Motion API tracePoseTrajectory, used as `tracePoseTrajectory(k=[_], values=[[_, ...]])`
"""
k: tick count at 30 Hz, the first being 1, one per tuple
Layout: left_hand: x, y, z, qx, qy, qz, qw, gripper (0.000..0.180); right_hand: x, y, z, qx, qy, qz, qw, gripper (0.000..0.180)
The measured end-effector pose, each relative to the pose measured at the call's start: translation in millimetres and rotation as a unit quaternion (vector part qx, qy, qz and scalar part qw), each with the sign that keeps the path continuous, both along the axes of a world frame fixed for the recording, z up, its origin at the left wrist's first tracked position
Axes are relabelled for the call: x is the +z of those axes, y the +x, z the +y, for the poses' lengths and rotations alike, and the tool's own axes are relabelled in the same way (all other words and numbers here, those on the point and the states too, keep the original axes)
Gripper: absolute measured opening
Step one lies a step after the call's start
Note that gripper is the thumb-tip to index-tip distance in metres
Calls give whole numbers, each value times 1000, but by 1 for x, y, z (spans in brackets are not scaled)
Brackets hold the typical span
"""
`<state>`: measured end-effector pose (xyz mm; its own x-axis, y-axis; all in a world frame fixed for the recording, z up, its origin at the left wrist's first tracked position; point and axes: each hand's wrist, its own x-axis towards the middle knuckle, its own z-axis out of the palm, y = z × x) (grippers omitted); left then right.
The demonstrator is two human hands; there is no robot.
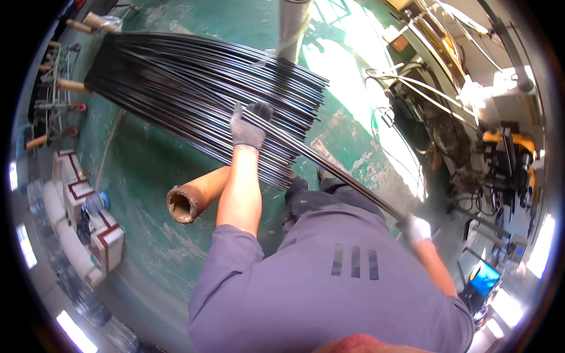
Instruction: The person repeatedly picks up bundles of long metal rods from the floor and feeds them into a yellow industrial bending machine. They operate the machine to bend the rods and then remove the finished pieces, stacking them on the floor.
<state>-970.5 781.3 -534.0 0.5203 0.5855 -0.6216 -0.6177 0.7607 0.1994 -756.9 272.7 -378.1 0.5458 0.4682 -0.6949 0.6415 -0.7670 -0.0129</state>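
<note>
where the gloved left hand (248,126) closes over 1 long thin black steel rod (329,167) atop the fanned pile of black rods (194,88) on the green floor (147,176), the white-gloved right hand (416,228) is wrapped shut around the same rod's near end beside the hip. it looks light but whippy and slick, so 2 spread grips suit it. a rusty orange pipe (197,197) lies under the left forearm, and a grey post (292,26) stands behind the pile; machinery with cables (424,117) crowds the right.

Gloved left hand (248,126) and right hand (416,228) grip one dark rod (329,166) above the bundle (188,82).
</note>
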Motion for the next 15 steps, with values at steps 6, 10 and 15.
tracePoseTrajectory(k=[6,10,15], values=[[1,54,-84,-22,-32,57,998,25,-56,-4,-34,-46,135,-245,959,21],[25,80,-134,-159,344,200,904,16,-75,61,-108,-52,141,-221,964,17],[135,125,-111,-90,225,-9,970,11,-89,160,-272,-165,118,-332,921,6]])
